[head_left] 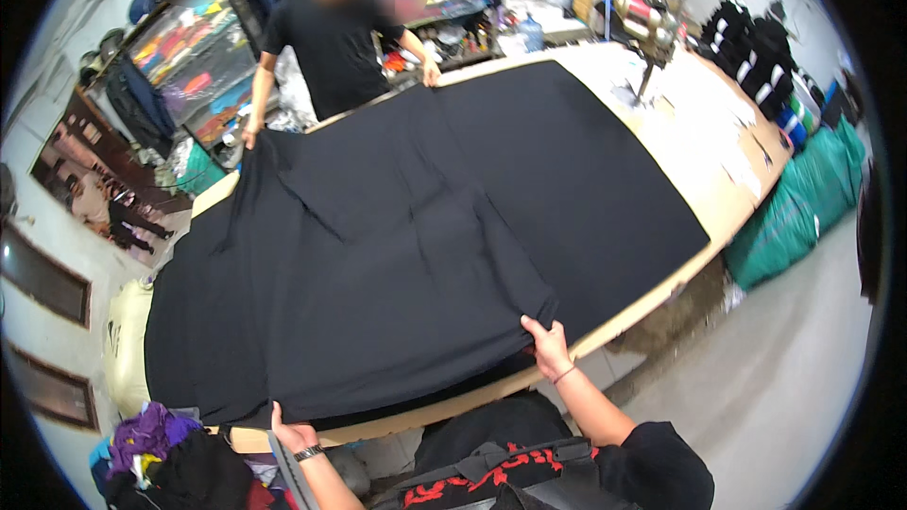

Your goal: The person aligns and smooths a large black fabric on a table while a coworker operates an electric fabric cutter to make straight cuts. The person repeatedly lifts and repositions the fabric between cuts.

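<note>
A wide sheet of black fabric (397, 274) is spread over a long pale table (704, 123), with folds and creases across its middle. At the near edge my right hand (551, 349) pinches the fabric, which bunches up at the fingertips. My left hand (297, 436) holds the near edge further left, thumb on top; its fingers are partly hidden. Across the table a co-worker in a black T-shirt (335, 47) holds the far edge, the co-worker's one hand (250, 135) at the left corner and the other hand (432, 74) further right.
A cutting machine (649, 24) stands on the table's far right part. A green sack (803, 203) leans by the right end. Colourful cloth scraps (151, 439) lie in a heap at lower left, below a pale yellow sack (129, 345). Loaded shelves (184, 52) line the back.
</note>
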`<state>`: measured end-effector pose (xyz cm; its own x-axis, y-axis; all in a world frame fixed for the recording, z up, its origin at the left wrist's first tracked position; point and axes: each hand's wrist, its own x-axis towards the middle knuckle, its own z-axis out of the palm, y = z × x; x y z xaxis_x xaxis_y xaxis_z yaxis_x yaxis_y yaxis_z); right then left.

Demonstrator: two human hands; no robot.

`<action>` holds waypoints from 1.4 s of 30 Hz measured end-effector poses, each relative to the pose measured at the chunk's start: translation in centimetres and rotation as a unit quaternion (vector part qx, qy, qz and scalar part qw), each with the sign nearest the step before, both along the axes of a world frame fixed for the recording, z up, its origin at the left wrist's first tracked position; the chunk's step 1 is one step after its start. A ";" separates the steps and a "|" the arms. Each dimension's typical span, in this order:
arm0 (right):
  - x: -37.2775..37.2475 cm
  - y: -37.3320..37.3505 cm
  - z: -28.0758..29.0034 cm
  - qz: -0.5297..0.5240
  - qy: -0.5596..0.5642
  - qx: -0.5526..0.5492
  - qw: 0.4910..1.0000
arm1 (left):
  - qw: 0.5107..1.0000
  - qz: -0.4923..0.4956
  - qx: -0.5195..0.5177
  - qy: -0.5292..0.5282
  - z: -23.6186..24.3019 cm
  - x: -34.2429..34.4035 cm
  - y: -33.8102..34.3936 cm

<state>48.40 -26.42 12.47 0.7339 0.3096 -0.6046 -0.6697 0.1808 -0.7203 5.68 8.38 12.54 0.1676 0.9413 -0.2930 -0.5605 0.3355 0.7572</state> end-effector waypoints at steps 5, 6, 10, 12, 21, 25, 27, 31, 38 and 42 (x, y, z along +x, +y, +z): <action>-3.0 -0.5 -7.9 -0.213 -0.085 0.007 0.973 | 0.986 0.069 -0.144 -0.051 -3.7 -4.2 2.9; -3.1 -0.6 -8.5 -0.233 -0.083 0.012 0.969 | 0.982 0.066 -0.169 -0.047 -4.5 -4.8 4.2; -2.7 0.2 -8.6 -0.304 -0.116 -0.003 0.946 | 0.972 0.064 -0.204 0.100 -5.9 -5.5 10.5; -2.2 0.9 -7.4 -0.325 -0.147 -0.059 0.932 | 0.984 0.067 -0.159 0.054 -4.8 -5.5 12.6; -1.4 -2.5 -2.2 -0.235 -0.401 -0.290 0.837 | 0.985 0.017 0.102 0.138 2.1 -13.2 10.4; -1.0 -4.8 -6.9 -0.177 -0.333 -0.365 0.851 | 0.958 0.045 0.010 0.282 -3.0 -15.4 8.4; -0.8 -6.1 -9.4 -0.149 -0.290 -0.398 0.857 | 0.944 0.025 -0.079 0.319 -5.5 -16.7 7.7; -0.3 -7.3 -12.4 -0.122 -0.316 -0.377 0.862 | 0.902 0.009 -0.130 0.412 -9.2 -18.1 7.3; 1.0 -9.2 -11.7 -0.076 -0.229 -0.362 0.900 | 0.894 -0.020 -0.127 0.429 -10.6 -18.5 7.7; 1.6 -10.4 -11.3 -0.083 -0.237 -0.332 0.909 | 0.901 0.001 -0.102 0.423 -10.6 -18.4 7.9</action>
